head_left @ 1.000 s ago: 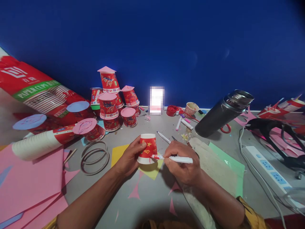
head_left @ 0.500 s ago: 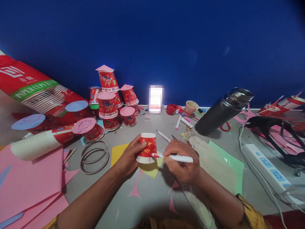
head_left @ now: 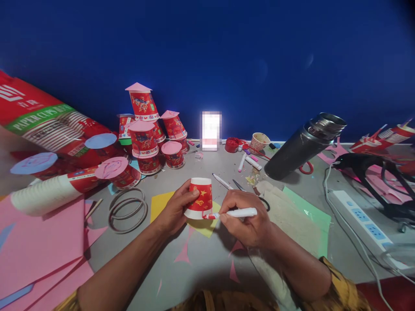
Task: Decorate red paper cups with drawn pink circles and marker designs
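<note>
A red paper cup (head_left: 200,194) with gold stars and a white band at its lower end is in my left hand (head_left: 177,207), fingers wrapped round its left side. My right hand (head_left: 244,218) grips a white marker (head_left: 241,212) like a pen. The marker's red tip touches the cup near the lower white band, where red lines show. Beneath the cup lies a yellow paper sheet (head_left: 162,206). Another pen (head_left: 221,180) and a pair of scissors (head_left: 238,185), partly hidden by my right hand, lie just beyond.
Stacked red cups with pink paper tops (head_left: 145,140) stand at the back left. Steel rings (head_left: 128,211) and pink sheets (head_left: 42,242) lie left. A dark flask (head_left: 296,151), green sheet (head_left: 308,216) and power strip (head_left: 366,224) are on the right. Pink scraps lie in front.
The marker tip has moved slightly down and left along the cup's lower edge, my right hand shifting with it. A red line there looks longer. My left hand still holds the cup.
</note>
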`<state>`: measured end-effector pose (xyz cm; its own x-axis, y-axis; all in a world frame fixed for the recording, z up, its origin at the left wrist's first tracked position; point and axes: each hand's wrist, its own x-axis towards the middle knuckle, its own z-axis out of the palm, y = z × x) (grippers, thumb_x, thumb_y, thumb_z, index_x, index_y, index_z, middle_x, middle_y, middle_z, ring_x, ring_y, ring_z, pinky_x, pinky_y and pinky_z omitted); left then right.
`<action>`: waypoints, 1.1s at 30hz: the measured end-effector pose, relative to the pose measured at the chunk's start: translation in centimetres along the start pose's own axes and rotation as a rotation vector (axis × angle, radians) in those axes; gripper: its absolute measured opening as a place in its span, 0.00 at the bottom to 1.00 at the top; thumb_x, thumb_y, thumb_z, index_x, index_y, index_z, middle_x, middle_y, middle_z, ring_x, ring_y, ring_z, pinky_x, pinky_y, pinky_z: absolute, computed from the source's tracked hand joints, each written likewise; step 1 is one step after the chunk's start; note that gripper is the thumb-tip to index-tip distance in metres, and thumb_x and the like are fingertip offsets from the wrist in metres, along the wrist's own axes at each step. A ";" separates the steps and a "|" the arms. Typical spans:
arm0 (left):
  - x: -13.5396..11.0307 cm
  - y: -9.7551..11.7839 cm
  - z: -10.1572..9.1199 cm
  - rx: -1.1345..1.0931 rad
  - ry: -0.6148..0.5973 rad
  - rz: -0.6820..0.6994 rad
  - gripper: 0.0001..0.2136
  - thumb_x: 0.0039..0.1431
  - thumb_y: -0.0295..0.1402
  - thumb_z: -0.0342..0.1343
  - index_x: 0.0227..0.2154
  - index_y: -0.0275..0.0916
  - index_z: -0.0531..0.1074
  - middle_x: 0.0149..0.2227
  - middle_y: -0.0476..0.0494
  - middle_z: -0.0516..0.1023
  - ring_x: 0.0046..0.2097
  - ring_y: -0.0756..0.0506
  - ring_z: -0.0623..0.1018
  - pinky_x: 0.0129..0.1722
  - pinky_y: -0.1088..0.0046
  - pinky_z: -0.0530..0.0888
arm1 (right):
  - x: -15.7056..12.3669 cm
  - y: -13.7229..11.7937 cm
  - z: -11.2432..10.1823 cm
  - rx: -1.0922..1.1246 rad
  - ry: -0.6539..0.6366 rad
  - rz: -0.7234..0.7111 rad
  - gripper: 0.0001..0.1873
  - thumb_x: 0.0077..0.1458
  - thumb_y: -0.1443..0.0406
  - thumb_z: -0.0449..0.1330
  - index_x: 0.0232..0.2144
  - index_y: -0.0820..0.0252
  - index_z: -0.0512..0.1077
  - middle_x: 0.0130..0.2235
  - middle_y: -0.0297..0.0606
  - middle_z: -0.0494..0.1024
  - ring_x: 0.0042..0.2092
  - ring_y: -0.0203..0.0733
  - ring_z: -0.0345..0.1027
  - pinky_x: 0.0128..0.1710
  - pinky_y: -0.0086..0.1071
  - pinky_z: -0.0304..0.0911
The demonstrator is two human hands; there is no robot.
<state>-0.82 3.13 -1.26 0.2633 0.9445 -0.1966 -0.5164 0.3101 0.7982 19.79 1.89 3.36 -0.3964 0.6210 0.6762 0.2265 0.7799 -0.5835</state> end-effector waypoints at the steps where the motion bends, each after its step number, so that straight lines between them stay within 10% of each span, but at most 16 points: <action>1: 0.0 0.0 0.0 0.000 -0.002 -0.001 0.18 0.51 0.38 0.74 0.42 0.37 0.79 0.35 0.43 0.83 0.34 0.45 0.81 0.36 0.71 0.77 | 0.0 0.0 0.0 0.003 0.006 0.004 0.06 0.60 0.69 0.59 0.30 0.56 0.72 0.25 0.32 0.76 0.25 0.36 0.68 0.27 0.30 0.62; 13: 0.1 0.0 -0.4 -0.084 0.018 -0.025 0.18 0.52 0.38 0.74 0.44 0.37 0.80 0.39 0.42 0.85 0.37 0.43 0.83 0.39 0.69 0.79 | -0.1 0.0 0.3 -0.011 0.178 -0.050 0.06 0.61 0.72 0.60 0.35 0.56 0.74 0.29 0.36 0.79 0.30 0.40 0.73 0.31 0.33 0.68; 26: 0.0 0.4 -1.4 -0.274 0.009 -0.097 0.20 0.61 0.43 0.64 0.50 0.34 0.79 0.44 0.33 0.86 0.46 0.34 0.86 0.50 0.53 0.81 | -1.1 0.5 0.2 0.019 0.387 0.239 0.06 0.60 0.71 0.63 0.33 0.54 0.75 0.29 0.31 0.78 0.28 0.37 0.72 0.28 0.28 0.67; 33: 0.3 0.0 -1.3 -0.243 0.054 -0.115 0.17 0.59 0.44 0.67 0.41 0.34 0.80 0.39 0.36 0.87 0.38 0.40 0.85 0.48 0.60 0.81 | -0.4 0.0 0.5 0.013 0.242 0.062 0.05 0.61 0.71 0.64 0.37 0.56 0.77 0.32 0.35 0.82 0.31 0.39 0.76 0.34 0.30 0.72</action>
<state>-1.79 3.56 -2.05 0.2909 0.9039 -0.3135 -0.6679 0.4265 0.6099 19.44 1.64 2.88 -0.1575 0.6693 0.7261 0.2320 0.7398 -0.6316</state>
